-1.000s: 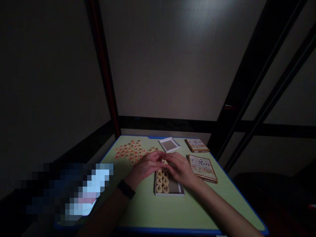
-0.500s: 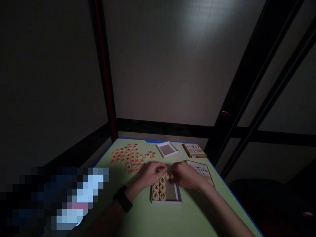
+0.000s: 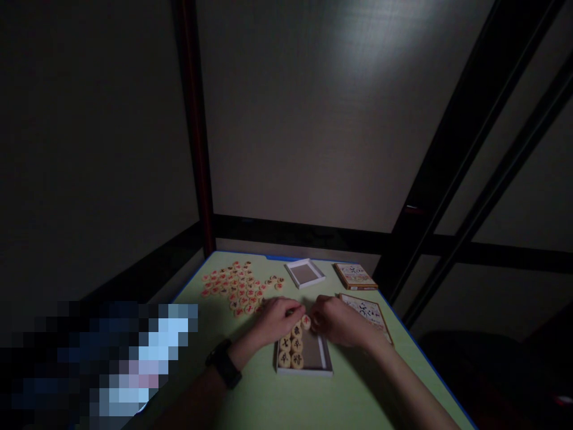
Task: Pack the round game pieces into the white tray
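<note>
An open shallow box tray (image 3: 317, 369) with a white rim lies on the table in front of me. Round Chinese chess pieces (image 3: 297, 360) with black characters stand in columns along its left side, and a piece with a red character (image 3: 305, 322) lies near the far end, between my hands. My left hand (image 3: 278, 318) bends over the tray's far left part, thumb and fingers drawn together. Opposite it, my right hand (image 3: 339, 321) has its fingers curled in at the tray's far right. Whatever either hand's fingertips hold is hidden.
Many loose chess pieces (image 3: 242, 292) with red and black characters spread over the far left of the green table (image 3: 250, 394). A second shallow tray (image 3: 320, 279) lies at the back. Two printed box covers or boxes (image 3: 356, 276) (image 3: 373, 316) are on the right.
The view has shifted slightly. Both hands stay over the far end of the tray, and the red-character piece between them now shows more fully.
</note>
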